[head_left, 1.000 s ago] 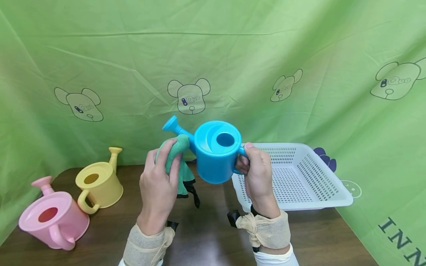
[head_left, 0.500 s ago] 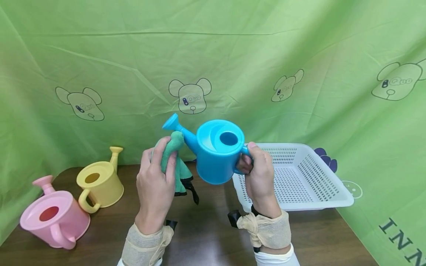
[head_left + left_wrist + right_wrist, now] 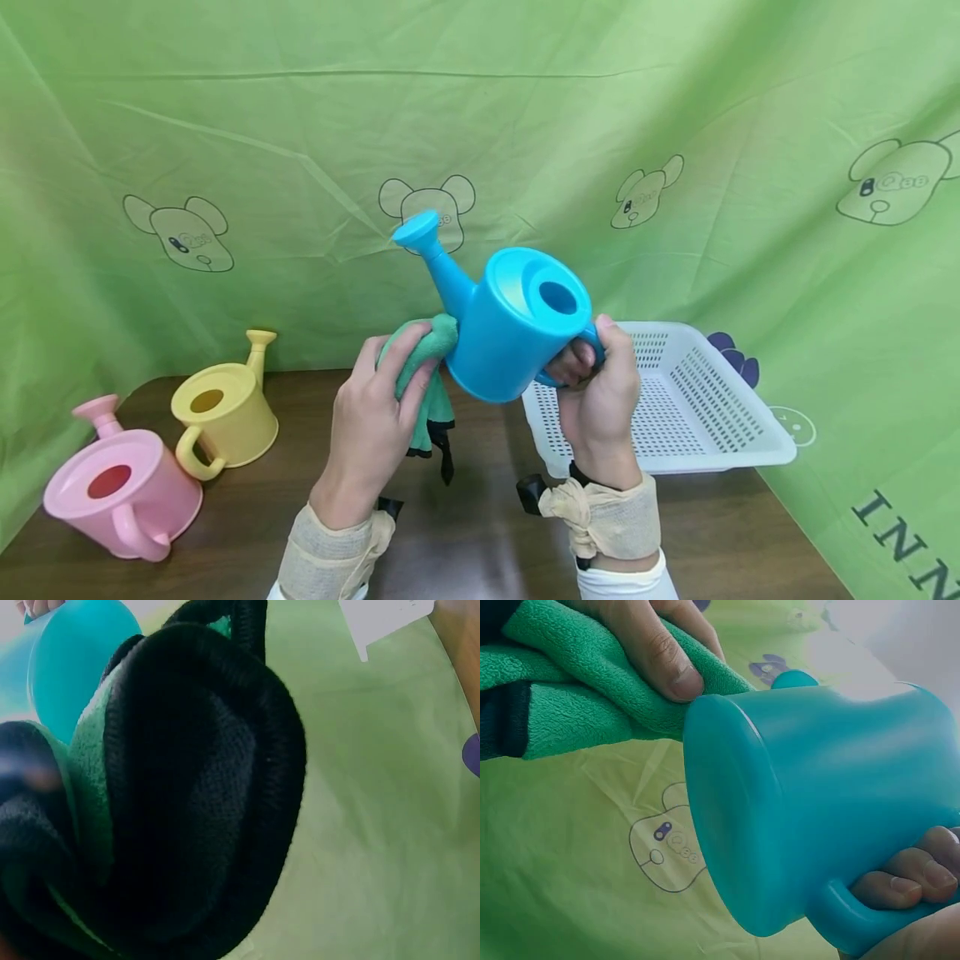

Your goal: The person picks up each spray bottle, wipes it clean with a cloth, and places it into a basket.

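Note:
A blue watering can (image 3: pixel 510 333) is held above the table, tipped so its base swings toward the left and its spout points up and left. My right hand (image 3: pixel 600 383) grips its handle, fingers curled through the loop, as the right wrist view shows. In my left hand (image 3: pixel 378 408) is a bunched green cloth (image 3: pixel 431 354) with black edging, pinched between thumb and fingers. The cloth touches the can's side below the spout; its loose end hangs down. In the left wrist view the cloth's dark edge (image 3: pixel 202 787) covers much of the picture.
On the left of the brown table (image 3: pixel 465 533) stand a yellow watering can (image 3: pixel 232 421) and a pink watering can (image 3: pixel 142 483). A white perforated basket (image 3: pixel 750 454) sits at the right, behind my right hand. A green printed curtain (image 3: pixel 300 100) hangs behind.
The blue watering can has moved up and right and tilted further, its spout rising. The left hand first drew the cloth slightly away, then brought it rightward against the can's lower side.

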Tool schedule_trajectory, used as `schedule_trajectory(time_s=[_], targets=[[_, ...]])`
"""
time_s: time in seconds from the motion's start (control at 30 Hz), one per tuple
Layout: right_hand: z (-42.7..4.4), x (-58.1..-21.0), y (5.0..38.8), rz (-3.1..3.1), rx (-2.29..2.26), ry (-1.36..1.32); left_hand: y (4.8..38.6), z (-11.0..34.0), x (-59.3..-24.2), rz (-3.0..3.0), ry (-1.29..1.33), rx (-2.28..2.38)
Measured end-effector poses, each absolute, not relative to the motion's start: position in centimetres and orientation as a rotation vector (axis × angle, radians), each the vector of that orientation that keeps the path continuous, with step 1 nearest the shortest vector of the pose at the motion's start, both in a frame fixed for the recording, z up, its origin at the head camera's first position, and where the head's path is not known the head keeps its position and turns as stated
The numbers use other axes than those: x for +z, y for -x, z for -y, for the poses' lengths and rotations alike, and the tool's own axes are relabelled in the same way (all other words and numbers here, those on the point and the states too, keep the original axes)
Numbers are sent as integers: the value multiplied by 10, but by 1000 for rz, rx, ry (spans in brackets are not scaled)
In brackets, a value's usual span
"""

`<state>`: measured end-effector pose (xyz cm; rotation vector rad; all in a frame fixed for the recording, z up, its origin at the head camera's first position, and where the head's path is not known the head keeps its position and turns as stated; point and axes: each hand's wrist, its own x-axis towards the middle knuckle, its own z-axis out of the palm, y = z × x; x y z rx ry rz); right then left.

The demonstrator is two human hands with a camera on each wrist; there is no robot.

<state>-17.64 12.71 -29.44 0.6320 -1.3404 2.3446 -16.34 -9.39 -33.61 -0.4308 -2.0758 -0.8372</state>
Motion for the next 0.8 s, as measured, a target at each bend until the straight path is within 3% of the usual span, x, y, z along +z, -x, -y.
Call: schedule_trajectory(time_s=[0.8], targets=[[-114,-295,177,1188,2270,-465,158,76,-340,2093,664,-801]])
